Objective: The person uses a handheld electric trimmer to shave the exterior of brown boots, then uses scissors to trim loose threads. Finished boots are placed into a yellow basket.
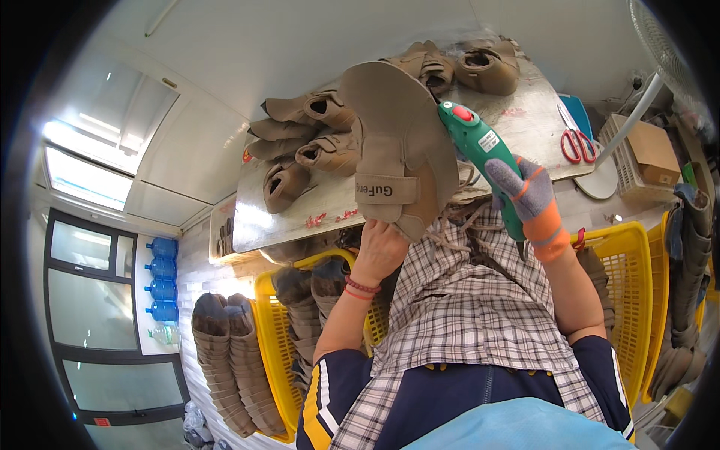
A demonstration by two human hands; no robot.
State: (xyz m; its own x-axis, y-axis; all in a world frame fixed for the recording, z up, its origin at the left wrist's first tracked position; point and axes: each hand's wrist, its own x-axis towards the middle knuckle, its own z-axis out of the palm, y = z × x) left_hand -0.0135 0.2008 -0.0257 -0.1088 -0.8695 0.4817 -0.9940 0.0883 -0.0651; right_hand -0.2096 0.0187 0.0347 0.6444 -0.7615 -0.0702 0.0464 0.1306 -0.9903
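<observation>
Tan shoe (386, 150) is up at the table (259, 225), our left hand (381, 251) pinching its bottom, our right hand (534, 202) curled round a green tool (474, 139), and it seems unfinished, with more shoes (334, 154) lying behind.

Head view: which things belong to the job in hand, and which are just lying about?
In the job:
- tan shoe upper, held by the left hand
- green power tool with red switch, held by the gloved right hand

Probably just lying about:
- red-handled scissors
- cardboard box
- blue water jugs
</observation>
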